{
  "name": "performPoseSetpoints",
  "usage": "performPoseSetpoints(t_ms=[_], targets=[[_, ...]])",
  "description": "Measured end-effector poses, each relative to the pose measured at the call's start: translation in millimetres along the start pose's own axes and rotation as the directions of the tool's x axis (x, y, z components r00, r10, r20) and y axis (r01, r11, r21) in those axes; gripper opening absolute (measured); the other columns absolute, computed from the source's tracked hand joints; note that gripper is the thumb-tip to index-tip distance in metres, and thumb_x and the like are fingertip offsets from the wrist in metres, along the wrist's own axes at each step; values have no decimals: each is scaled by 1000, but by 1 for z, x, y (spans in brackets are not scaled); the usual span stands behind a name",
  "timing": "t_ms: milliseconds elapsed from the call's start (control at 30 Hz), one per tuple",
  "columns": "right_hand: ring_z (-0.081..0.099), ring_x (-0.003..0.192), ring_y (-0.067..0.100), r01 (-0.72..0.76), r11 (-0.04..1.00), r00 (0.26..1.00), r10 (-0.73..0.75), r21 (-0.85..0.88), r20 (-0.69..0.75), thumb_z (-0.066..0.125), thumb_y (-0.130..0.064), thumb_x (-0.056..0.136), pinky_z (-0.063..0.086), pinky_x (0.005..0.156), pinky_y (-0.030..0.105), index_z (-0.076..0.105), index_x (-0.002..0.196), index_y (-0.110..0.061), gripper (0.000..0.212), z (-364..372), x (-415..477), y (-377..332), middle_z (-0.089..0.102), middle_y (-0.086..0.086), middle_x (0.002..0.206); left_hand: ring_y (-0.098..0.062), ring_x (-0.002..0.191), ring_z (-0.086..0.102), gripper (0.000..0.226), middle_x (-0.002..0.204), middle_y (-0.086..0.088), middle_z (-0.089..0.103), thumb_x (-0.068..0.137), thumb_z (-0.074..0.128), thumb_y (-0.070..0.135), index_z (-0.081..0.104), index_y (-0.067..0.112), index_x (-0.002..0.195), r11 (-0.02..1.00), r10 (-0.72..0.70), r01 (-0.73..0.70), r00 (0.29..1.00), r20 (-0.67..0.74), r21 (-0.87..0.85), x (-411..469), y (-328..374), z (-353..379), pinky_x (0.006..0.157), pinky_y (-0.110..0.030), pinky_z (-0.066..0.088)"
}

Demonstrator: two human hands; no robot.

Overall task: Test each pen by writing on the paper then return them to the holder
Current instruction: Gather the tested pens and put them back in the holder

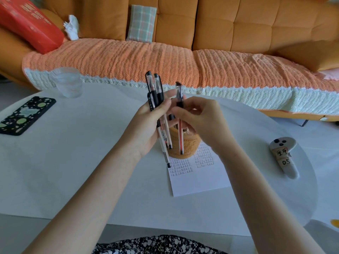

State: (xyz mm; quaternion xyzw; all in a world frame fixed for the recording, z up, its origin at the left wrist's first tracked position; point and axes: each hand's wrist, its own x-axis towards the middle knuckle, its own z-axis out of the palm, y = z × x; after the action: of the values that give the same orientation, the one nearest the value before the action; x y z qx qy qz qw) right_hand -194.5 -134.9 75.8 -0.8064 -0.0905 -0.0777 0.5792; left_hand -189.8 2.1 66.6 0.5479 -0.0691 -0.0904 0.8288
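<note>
My left hand [146, 125] grips a bundle of capped pens [156, 92], caps pointing up, above the white table. My right hand [200, 120] pinches a single red-ink pen [180, 136] near its cap, held upright just right of the bundle. Both hands hover over the tan carved pen holder [185, 147], which they partly hide. The holder stands on the far end of a white sheet of paper [200, 178] covered with rows of small written marks.
A phone in a black patterned case [25, 115] lies at the table's left, a clear plastic cup [68, 83] behind it. A grey controller with handwritten labels [284, 156] lies at the right. An orange sofa [238, 24] stands behind the white table [73, 171].
</note>
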Motion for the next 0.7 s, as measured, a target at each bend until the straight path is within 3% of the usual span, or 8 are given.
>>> performPoseSetpoints(t_ms=[133, 267, 367, 467, 533, 633, 700], targets=[[50, 39, -1, 61, 998, 950, -49, 31, -309, 67, -14, 87, 39, 46, 14, 65, 85, 3, 17, -24, 11, -2, 59, 5, 60, -20, 114, 61, 33, 124, -14, 62, 98, 39, 10, 49, 5, 130, 998, 3, -3, 1000, 6, -68, 3, 0, -7, 93, -39, 52], [50, 40, 0, 70, 995, 902, -95, -75, -422, 63, -16, 90, 39, 48, 15, 63, 86, 0, 16, -34, 24, 7, 61, 7, 64, -24, 111, 63, 32, 122, -14, 63, 99, 38, 8, 50, 5, 129, 992, -7, 10, 1000, 27, -123, 2, -1, -8, 90, -40, 53], [50, 39, -1, 14, 987, 906, -81, -163, -416, 63, -17, 89, 38, 50, 16, 64, 84, 1, 18, -31, 30, 18, 63, 8, 63, -25, 110, 63, 32, 122, -15, 63, 98, 38, 8, 49, 5, 129, 993, -11, 17, 998, 57, -118, 2, -2, -8, 89, -39, 54], [49, 36, -3, -114, 961, 955, 36, -252, -294, 66, -21, 87, 38, 47, 12, 69, 85, 4, 25, -29, 29, 32, 65, 10, 61, -28, 110, 63, 30, 121, -17, 63, 99, 37, 7, 47, 5, 127, 991, -11, 24, 995, 99, -128, 1, -1, -7, 90, -40, 53], [59, 50, -1, -164, 925, 961, 72, -343, -266, 68, -29, 86, 40, 53, 10, 71, 94, 1, 31, -28, 25, 38, 69, 12, 70, -28, 109, 63, 27, 121, -18, 63, 99, 37, 7, 48, 6, 123, 991, -19, 34, 993, 115, -133, 0, 0, -6, 90, -40, 53], [65, 72, 19, -109, 943, 939, -6, -316, -345, 68, -32, 86, 49, 67, 27, 70, 99, -6, 30, -26, 20, 30, 71, 10, 87, -27, 103, 67, 21, 113, -16, 67, 97, 39, 7, 49, 6, 115, 987, -43, 61, 991, 123, -148, -1, -1, -5, 84, -37, 56], [61, 67, 11, -16, 971, 954, -56, -238, -293, 66, -31, 87, 51, 67, 29, 70, 89, -16, 16, -19, 19, 14, 70, -1, 83, -26, 96, 69, 19, 105, -14, 71, 97, 41, 7, 49, 4, 114, 988, -62, 80, 989, 135, -133, -1, -2, -4, 81, -35, 58]])
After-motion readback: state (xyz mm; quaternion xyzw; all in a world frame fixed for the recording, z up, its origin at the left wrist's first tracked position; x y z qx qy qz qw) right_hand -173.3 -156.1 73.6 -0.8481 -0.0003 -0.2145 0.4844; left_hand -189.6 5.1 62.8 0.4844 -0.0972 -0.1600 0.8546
